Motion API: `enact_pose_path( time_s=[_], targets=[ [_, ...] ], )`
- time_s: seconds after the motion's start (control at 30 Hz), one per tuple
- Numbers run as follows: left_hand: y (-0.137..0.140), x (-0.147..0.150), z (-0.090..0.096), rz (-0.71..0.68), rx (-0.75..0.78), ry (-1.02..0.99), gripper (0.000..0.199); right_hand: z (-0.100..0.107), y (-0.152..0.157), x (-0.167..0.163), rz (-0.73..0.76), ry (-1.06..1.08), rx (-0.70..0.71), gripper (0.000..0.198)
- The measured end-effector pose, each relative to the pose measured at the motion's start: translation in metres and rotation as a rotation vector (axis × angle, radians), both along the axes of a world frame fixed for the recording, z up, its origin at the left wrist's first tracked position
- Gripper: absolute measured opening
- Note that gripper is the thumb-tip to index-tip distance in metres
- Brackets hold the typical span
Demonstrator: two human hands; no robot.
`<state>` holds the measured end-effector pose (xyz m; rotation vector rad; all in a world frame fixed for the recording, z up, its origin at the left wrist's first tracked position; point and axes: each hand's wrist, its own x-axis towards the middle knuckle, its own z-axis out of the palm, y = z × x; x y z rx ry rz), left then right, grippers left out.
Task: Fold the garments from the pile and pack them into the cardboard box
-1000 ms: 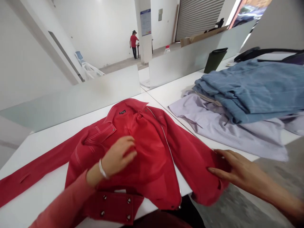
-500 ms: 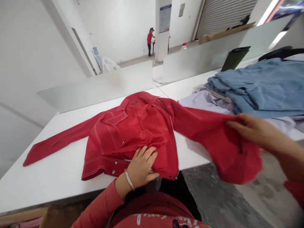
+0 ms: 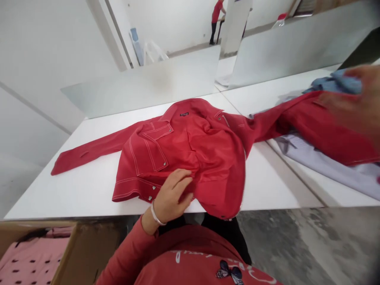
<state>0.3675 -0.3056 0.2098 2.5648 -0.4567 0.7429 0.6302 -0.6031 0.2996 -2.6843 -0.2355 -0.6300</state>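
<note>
A red jacket [image 3: 219, 170] with white stitching lies spread on the white table, its front open and its red lining showing. My left hand [image 3: 172, 196], with a bracelet at the wrist, is over the bottom hem. Its fingers are apart and slightly bent, holding nothing I can see. One sleeve [image 3: 92, 148] stretches flat to the left. The other sleeve [image 3: 323, 122] reaches to the right across pale lilac cloth. Over that sleeve's far part is my right hand [image 3: 353, 103], so smeared by motion that its grip cannot be made out.
Blue folded clothing [image 3: 335, 81] and lilac fabric [image 3: 305, 152] lie at the right on the table [image 3: 267, 182]. Frosted panels [image 3: 142, 81] stand along its back edge. A cardboard box [image 3: 80, 253] with pink garments is below left. A person in red [image 3: 217, 18] stands far off.
My right hand has moved up and right, and the right sleeve has swung from hanging off the table edge onto the lilac cloth. My left hand has lifted slightly off the hem.
</note>
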Motion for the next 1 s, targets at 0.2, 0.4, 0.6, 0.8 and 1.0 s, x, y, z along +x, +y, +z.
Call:
enact_pose_path(
  time_s=[0.2,0.4,0.6,0.8,1.0],
  targets=[
    [0.028,-0.037,0.002,0.164,-0.039,-0.072,0.019,-0.073,0.009,-0.137,0.267,0.269,0.193,0.054],
    [0.045,-0.056,-0.014,0.29,0.075,-0.034,0.014,-0.127,0.021,-0.207,0.309,0.471,0.382,0.02],
    [0.07,-0.069,-0.018,0.513,0.115,-0.037,0.015,-0.148,0.047,-0.232,0.197,0.719,0.598,0.021],
    [0.088,-0.082,-0.025,0.497,0.114,0.062,0.033,-0.159,0.06,-0.238,0.219,1.066,1.068,0.029],
    [0.106,-0.08,-0.034,0.483,0.15,0.139,0.037,-0.147,0.069,-0.237,0.185,1.079,1.341,0.029]
  ],
)
